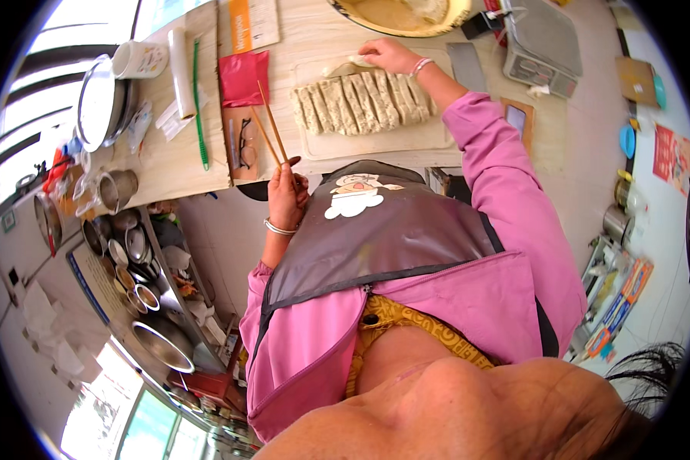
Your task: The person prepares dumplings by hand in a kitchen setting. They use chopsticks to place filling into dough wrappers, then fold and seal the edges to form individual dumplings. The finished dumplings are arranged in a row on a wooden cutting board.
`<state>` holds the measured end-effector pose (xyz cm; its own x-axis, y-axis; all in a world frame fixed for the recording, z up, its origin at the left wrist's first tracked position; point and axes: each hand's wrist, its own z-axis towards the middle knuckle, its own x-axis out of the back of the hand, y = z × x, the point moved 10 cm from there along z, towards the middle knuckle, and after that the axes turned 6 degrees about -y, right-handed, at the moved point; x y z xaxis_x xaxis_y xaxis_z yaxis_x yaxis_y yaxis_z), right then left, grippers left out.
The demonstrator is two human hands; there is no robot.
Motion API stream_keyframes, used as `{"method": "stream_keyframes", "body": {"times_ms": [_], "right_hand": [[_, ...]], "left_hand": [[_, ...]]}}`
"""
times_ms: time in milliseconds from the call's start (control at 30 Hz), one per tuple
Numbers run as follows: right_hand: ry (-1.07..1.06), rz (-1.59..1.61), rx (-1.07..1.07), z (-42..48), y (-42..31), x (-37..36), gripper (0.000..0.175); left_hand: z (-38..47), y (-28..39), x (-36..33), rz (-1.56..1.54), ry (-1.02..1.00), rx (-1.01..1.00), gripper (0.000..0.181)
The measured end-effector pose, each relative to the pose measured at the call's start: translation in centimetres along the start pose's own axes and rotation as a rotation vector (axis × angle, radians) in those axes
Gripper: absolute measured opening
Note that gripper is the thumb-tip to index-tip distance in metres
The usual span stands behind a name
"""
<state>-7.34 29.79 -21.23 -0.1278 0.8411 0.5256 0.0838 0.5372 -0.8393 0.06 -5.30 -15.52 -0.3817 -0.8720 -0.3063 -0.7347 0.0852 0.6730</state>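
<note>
A pair of wooden chopsticks (271,129) rises from my left hand (287,194), which grips their lower ends in front of the table edge. My right hand (390,56) reaches over the far side of a row of dough strips (361,102), its fingertips pinching a pale strip (339,71). Whether that strip is dough is unclear. The row is cut into several side-by-side pieces with a speckled surface. Beneath it lies a cream cutting board (374,147). A grey flat metal blade (467,66) rests right of the board.
Behind the board stands a yellow enamel basin (379,11) with batter or dough inside. A weighing scale (543,49) and a phone (516,119) are to the right. Leftward lie a red packet (244,79), eyeglasses (246,144), a green stick (199,109) and a film roll (181,75).
</note>
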Motion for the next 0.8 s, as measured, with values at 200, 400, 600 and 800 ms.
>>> {"method": "stream_keyframes", "body": {"times_ms": [200, 400, 600, 800], "right_hand": [[0.147, -0.241, -0.394, -13.1, 8.0, 9.0, 0.023], [0.247, -0.422, -0.453, -15.5, 11.7, 5.3, 0.025], [0.252, -0.348, -0.575, -14.8, 13.8, 4.7, 0.026], [0.324, -0.113, -0.530, -15.4, 13.9, 5.8, 0.028]], "left_hand": [[1.3, 0.5, -2.1, -0.085, -0.075, 0.001, 0.024], [2.5, 1.6, -6.1, 0.007, -0.177, 0.047, 0.021], [3.3, 1.8, -8.3, 0.154, -0.195, 0.053, 0.022], [4.4, 2.7, -12.2, 0.177, -0.233, -0.038, 0.018]]}}
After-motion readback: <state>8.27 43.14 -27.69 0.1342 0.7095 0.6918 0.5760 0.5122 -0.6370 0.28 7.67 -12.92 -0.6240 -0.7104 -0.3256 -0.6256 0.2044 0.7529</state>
